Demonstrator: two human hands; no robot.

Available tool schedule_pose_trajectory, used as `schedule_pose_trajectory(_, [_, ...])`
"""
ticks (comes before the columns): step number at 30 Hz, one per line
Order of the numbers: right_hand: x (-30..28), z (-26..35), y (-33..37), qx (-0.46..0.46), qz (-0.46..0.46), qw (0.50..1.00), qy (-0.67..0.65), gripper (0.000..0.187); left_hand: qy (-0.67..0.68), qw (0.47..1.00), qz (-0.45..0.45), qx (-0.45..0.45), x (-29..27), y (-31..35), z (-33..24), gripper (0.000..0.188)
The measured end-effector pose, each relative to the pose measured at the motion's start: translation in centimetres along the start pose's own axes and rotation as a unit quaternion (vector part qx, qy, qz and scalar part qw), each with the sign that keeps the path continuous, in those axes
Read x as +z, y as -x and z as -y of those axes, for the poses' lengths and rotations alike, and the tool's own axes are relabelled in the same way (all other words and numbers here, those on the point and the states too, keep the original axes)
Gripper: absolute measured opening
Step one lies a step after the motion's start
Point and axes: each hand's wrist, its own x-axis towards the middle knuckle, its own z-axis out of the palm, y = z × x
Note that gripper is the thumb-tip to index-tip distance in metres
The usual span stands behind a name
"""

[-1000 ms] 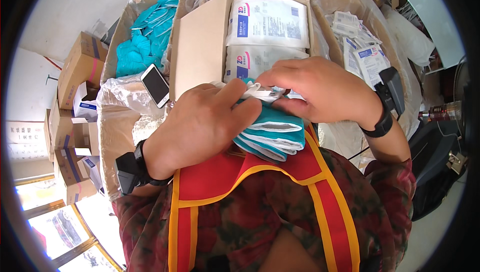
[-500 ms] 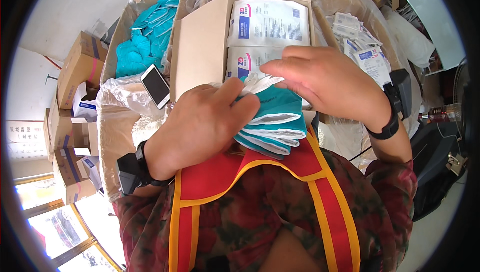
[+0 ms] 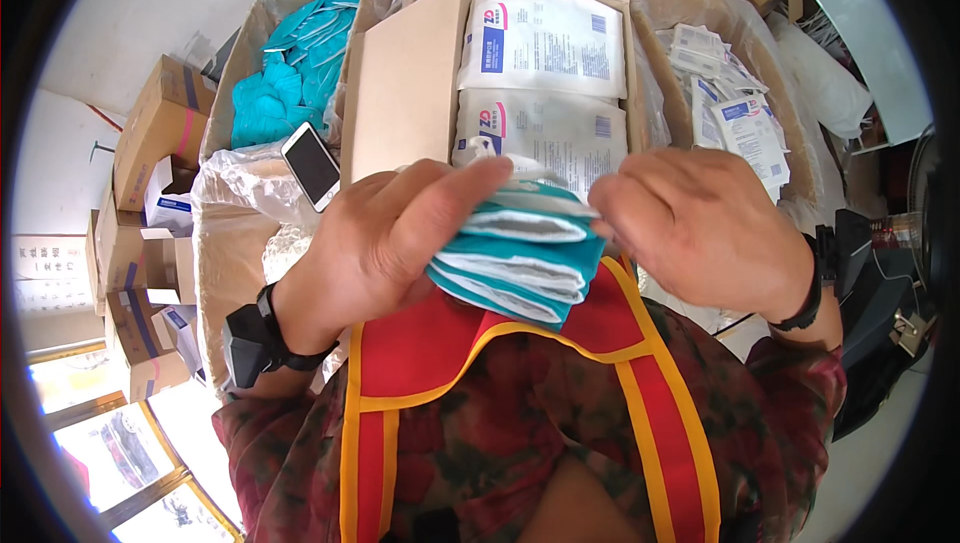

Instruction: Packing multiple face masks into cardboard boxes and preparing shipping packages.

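Observation:
A stack of folded teal face masks with white linings is held in front of my chest, its layered edges toward me. My left hand is closed around the stack's left side, thumb lying over the top. White ear loops, partly blurred, bunch near my left fingertips. My right hand has curled fingers, and its fingertips pinch the right corner of the upper mask. Just beyond the hands, an open carton holds printed white pouches, the nearer one partly covered by my fingers and the masks.
Far left, a plastic-lined box contains a heap of loose teal masks. On its near side lies a phone. To the right, another lined box holds small white packets. Brown cartons stand along the left wall.
My right hand has moved right and down, from the white loops above the stack to its right corner. The masks have turned and shifted slightly left, with their layers showing more.

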Motion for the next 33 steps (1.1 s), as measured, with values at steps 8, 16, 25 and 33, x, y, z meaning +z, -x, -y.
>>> schedule_pose_trajectory(8, [-2.0,0.7,3.3,0.013,0.071,0.993,-0.094,0.019,-0.092,0.993,0.045,0.059,-1.7,2.1,1.3,0.044])
schedule_pose_trajectory(16, [-4.6,-2.2,9.7,0.095,0.067,0.98,-0.162,0.011,-0.305,0.939,0.098,-0.125,-4.7,7.4,4.1,0.029])
schedule_pose_trajectory(25, [1.2,-3.7,7.0,0.306,-0.031,0.74,-0.599,0.019,-0.176,0.983,0.033,0.039,-2.7,3.0,3.9,0.046])
schedule_pose_trajectory(33, [5.0,-5.5,-0.3,0.22,-0.025,0.618,-0.754,0.013,-0.144,0.982,0.011,0.125,-1.4,1.1,2.2,0.042])
